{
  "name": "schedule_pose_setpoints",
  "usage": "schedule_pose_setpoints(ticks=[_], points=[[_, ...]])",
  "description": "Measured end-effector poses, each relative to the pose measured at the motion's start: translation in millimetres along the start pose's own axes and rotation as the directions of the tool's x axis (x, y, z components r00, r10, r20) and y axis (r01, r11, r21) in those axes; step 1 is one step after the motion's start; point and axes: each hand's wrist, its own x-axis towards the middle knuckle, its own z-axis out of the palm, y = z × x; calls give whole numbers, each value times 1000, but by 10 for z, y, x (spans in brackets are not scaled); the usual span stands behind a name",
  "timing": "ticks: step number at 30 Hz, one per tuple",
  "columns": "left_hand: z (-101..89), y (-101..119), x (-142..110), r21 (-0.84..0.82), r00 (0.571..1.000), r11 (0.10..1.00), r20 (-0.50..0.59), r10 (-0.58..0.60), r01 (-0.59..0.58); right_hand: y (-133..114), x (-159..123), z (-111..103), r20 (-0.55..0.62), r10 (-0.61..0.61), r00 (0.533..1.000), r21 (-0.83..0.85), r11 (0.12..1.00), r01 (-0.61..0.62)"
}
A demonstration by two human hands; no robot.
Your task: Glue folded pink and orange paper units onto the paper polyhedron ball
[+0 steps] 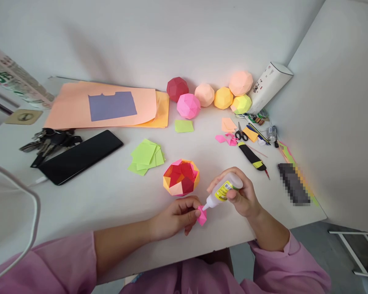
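Observation:
Between thumb and fingers, my left hand (184,215) pinches a small folded pink paper piece (202,217) near the table's front edge. My right hand (244,198) is closed round a white glue bottle (223,191) with a yellow label. The bottle tilts down to the left, its nozzle tip at the pink piece; whether glue is coming out cannot be made out. Just beyond my left hand rests a part-built paper ball (180,178) in red, orange, yellow and pink, its open top facing up. Green paper squares (145,157) lie in a loose pile to its left.
Finished paper balls (188,106) line the wall. Scissors (241,132), a black and yellow cutter (252,156) and pink scraps lie right. At left are a black phone (81,157), keys (49,141) and orange sheets (70,104). A white cable (37,208) loops through the left foreground.

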Motion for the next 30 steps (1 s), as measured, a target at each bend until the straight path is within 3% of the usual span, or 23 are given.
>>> schedule_pose_setpoints(ticks=[6,17,30], points=[[7,5,10,-7,1000,1000,3,2,-2,33,20,3,-103,123,987,-14,992,-126],[8,14,6,1,1000,1000,9,0,0,93,104,41,-254,356,899,122,934,-335],[3,-1,8,-9,1000,1000,10,6,-6,83,117,48,-279,390,878,140,921,-364]])
